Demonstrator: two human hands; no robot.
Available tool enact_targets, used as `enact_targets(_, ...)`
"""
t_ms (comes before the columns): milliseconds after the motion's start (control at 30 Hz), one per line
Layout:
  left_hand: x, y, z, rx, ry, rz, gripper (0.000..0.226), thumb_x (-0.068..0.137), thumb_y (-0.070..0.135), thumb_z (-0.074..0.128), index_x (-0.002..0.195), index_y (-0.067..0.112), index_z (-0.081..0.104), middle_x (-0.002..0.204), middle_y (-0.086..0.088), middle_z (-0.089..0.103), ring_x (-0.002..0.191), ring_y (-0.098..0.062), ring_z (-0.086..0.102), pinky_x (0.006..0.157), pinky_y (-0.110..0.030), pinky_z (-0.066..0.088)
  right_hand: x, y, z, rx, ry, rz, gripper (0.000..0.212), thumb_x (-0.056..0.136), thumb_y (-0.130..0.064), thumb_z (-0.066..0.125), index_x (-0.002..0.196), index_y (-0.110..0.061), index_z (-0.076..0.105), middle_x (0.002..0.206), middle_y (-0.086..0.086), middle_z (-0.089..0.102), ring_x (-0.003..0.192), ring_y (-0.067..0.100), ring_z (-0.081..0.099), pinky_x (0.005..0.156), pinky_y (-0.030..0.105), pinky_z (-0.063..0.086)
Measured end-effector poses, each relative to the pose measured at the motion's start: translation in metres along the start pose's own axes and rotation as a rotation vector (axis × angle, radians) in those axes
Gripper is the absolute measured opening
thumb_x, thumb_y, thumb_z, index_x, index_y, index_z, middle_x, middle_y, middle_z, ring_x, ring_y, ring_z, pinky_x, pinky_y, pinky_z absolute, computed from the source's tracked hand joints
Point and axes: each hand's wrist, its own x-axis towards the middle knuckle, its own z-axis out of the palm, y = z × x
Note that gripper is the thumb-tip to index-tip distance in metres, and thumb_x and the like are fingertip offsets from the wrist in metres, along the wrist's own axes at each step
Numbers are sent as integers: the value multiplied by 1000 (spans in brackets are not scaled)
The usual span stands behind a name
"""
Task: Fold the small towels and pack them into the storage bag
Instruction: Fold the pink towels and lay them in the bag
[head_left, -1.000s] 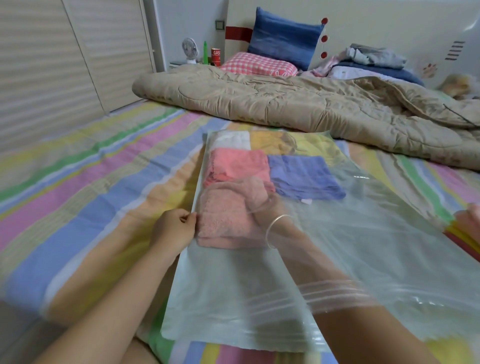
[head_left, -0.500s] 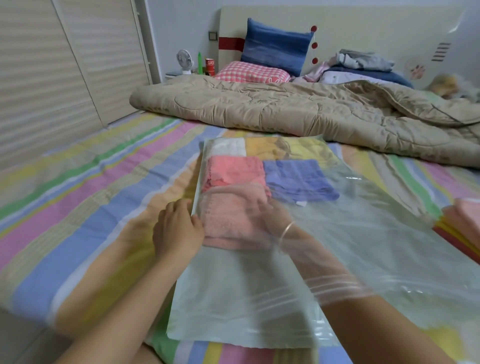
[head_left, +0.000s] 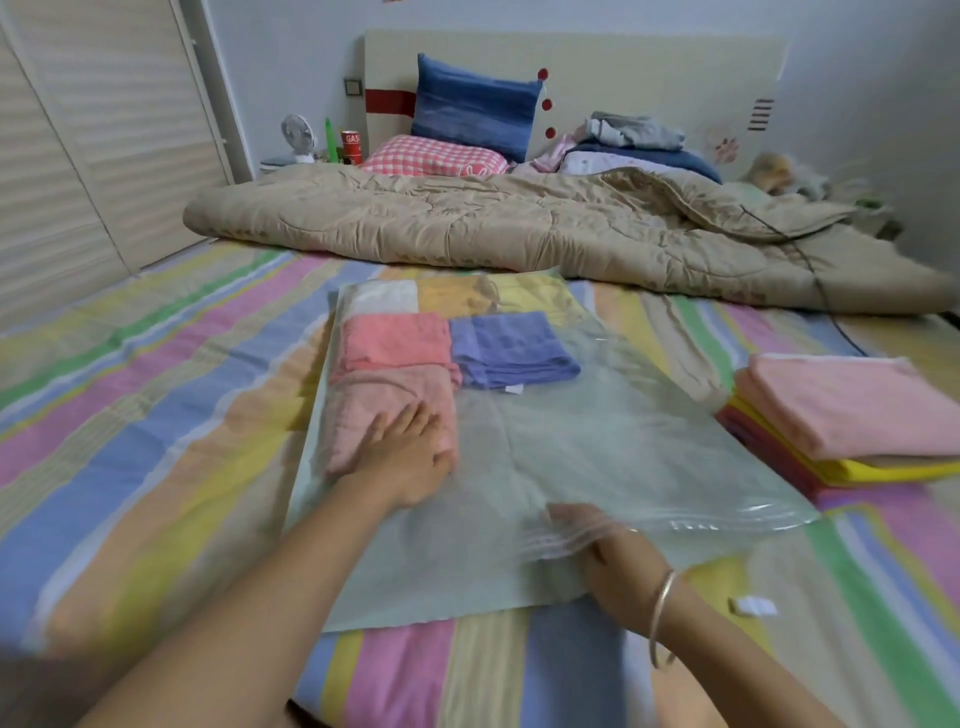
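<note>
A clear plastic storage bag (head_left: 597, 441) lies flat on the striped bed. Inside it are folded small towels: white (head_left: 384, 297), yellow (head_left: 498, 296), coral pink (head_left: 397, 340), blue (head_left: 511, 348) and a pale pink towel (head_left: 384, 405) nearest me. My left hand (head_left: 402, 454) lies flat, fingers spread, on top of the bag over the pale pink towel. My right hand (head_left: 608, 556) is at the bag's zip mouth, fingertips blurred behind the plastic; a bangle sits on that wrist.
A stack of folded towels (head_left: 852, 415), pink on top with yellow and red below, sits to the right of the bag. A beige quilt (head_left: 519, 228) crosses the bed behind. A small white slider clip (head_left: 753, 606) lies near my right wrist.
My right hand has drawn back out of the bag to its mouth. My left hand moved from the bag's left edge onto the pale pink towel. The bag has settled flat.
</note>
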Motion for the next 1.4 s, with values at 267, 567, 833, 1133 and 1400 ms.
enact_targets(267, -28, 130, -2, -434, 391, 312, 41, 80, 21, 46, 117, 24, 64, 133, 2, 58, 123, -17, 51, 109, -30, 27, -54, 14, -110, 159, 649, 441, 36, 80, 1, 45, 61, -21, 67, 60, -10, 69, 61, 10, 70, 61, 37, 56)
enact_targets(567, -40, 198, 21, -367, 326, 428, 36, 78, 44, 46, 106, 31, 65, 114, 14, 63, 110, -12, 56, 93, -28, 37, -23, 73, -180, 794, 836, 646, 28, 91, 3, 40, 112, -4, 57, 83, 15, 66, 52, 14, 68, 57, 30, 59)
enact_targets(833, -42, 174, 24, -280, 218, 616, 69, 61, 71, 53, 120, 36, 59, 131, 15, 54, 122, -8, 49, 101, -26, 32, -2, 71, -196, 1224, 614, 777, 36, 99, -7, 30, 130, 3, 46, 118, 12, 62, 47, 13, 67, 52, 25, 56)
enact_targets(1133, -37, 143, 11, -397, 40, 570, 54, 66, 58, 61, 117, 44, 54, 115, 27, 57, 105, 8, 54, 94, -24, 45, 15, 52, -212, 1222, 604, 836, 16, 96, -22, 52, 108, -10, 52, 77, 2, 57, 62, 12, 58, 72, 30, 57)
enact_targets(1400, -31, 147, 10, -457, -37, 453, 31, 64, 51, 43, 87, 51, 63, 96, 31, 68, 93, 13, 61, 85, -22, 52, 20, 68, -223, 1153, 659, 915, 44, 93, -26, 58, 129, -5, 45, 111, 14, 63, 95, 24, 66, 78, 36, 56)
